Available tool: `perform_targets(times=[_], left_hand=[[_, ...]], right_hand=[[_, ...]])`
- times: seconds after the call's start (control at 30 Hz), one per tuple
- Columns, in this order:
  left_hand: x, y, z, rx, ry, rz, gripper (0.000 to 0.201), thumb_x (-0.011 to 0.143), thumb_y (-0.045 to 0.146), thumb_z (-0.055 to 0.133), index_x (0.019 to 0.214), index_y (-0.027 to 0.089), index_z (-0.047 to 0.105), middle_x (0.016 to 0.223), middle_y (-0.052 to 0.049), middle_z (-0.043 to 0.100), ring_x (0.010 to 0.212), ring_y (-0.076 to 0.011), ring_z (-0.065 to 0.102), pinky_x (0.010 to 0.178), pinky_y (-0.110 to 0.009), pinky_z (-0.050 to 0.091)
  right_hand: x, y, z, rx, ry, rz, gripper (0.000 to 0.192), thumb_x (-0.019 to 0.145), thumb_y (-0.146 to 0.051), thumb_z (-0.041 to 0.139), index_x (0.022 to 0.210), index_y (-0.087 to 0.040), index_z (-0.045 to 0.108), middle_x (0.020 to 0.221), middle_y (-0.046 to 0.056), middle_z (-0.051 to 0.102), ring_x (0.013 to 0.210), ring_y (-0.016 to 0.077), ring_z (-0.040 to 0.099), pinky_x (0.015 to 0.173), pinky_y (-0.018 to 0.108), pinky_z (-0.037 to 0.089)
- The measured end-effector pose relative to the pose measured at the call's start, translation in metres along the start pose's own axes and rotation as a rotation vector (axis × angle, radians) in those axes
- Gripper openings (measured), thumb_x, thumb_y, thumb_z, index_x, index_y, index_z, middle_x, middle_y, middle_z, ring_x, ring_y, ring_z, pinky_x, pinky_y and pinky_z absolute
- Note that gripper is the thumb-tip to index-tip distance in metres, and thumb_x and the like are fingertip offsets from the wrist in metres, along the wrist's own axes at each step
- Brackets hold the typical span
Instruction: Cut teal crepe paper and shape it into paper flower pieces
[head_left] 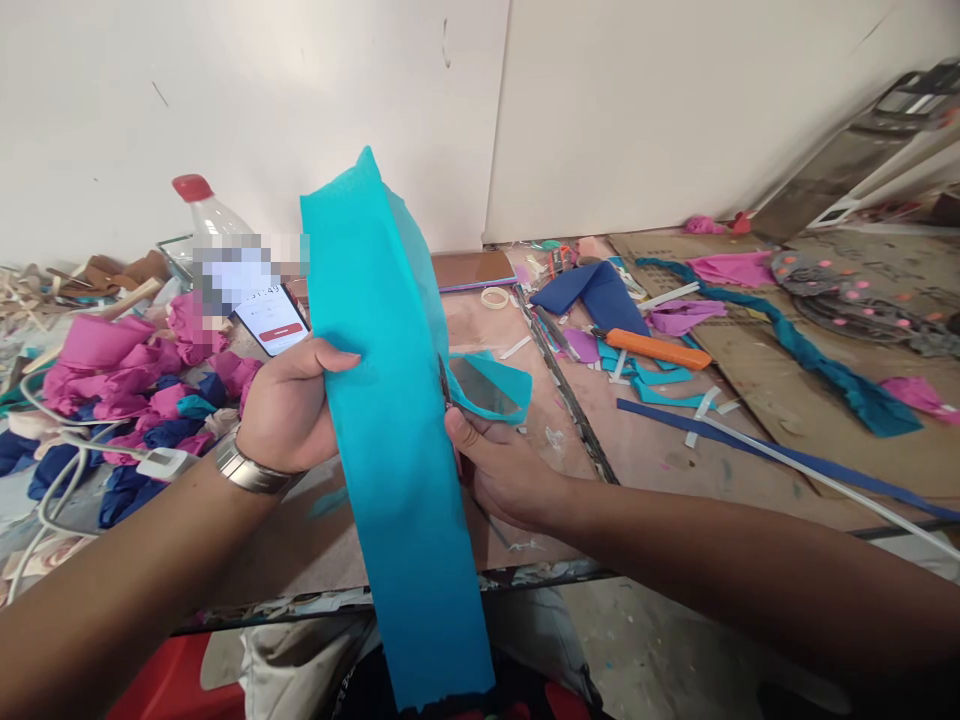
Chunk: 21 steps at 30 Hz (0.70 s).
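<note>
Both hands are on the strip (394, 420). Left hand (289, 410) pinches its left edge, thumb in front. Right hand (499, 465) grips scissors (447, 385) at its right edge.

Left hand (289, 410): raised in front of the body, forearm entering from the lower left corner, wrist straight and carrying a metal band. Thumb points right, pressed flat across the front face of what it grips; the fingers are curled behind it and hidden — a closed pinch grasp.

Right hand (499, 465): forearm enters from the lower right, angled up and to the left. Hand closed, knuckles toward the camera, thumb on top — the fingers are wrapped around a grip, mostly out of sight.
</note>
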<state>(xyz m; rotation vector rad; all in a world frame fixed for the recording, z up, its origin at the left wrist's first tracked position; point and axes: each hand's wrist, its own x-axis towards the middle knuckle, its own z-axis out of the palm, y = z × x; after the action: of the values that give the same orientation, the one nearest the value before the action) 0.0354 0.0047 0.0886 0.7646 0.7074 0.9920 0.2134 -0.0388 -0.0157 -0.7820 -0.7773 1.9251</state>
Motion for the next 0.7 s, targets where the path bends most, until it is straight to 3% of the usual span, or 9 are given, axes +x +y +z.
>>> perform_targets(times=[0.33,0.53,0.7], left_hand=[[-0.0003,-0.0013,-0.0038,-0.047,-0.035,-0.007,0.072,0.081,0.011,0.055,0.153,0.016,0.047,0.13,-0.013,0.072,0.125,-0.0426,0.063,0.11,-0.066,0.046],[-0.0003,-0.0038,-0.0048,-0.057,-0.046,-0.031,0.073,0.083,0.01,0.053,0.155,0.016,0.044,0.125,-0.014,0.074,0.121,-0.0431,0.065,0.106,-0.068,0.048],[0.0002,-0.0068,-0.0045,-0.078,-0.054,-0.041,0.075,0.081,0.008,0.055,0.155,0.015,0.044,0.129,-0.015,0.072,0.122,-0.0414,0.066,0.109,-0.064,0.048]], right_hand=[[0.0002,0.0005,0.0005,0.05,0.039,0.032,0.059,0.069,-0.063,0.085,0.114,-0.027,0.071,0.087,0.0,0.072,0.085,0.0181,0.064,0.079,0.034,0.055],[-0.0023,-0.0055,0.0033,0.014,-0.019,0.009,0.056,0.074,-0.066,0.081,0.112,-0.026,0.072,0.072,-0.003,0.064,0.072,0.0156,0.06,0.069,0.031,0.053],[-0.0013,-0.0083,0.0042,0.011,-0.023,-0.022,0.05,0.076,-0.065,0.079,0.105,-0.024,0.074,0.076,-0.001,0.068,0.076,0.0172,0.064,0.074,0.034,0.055]])
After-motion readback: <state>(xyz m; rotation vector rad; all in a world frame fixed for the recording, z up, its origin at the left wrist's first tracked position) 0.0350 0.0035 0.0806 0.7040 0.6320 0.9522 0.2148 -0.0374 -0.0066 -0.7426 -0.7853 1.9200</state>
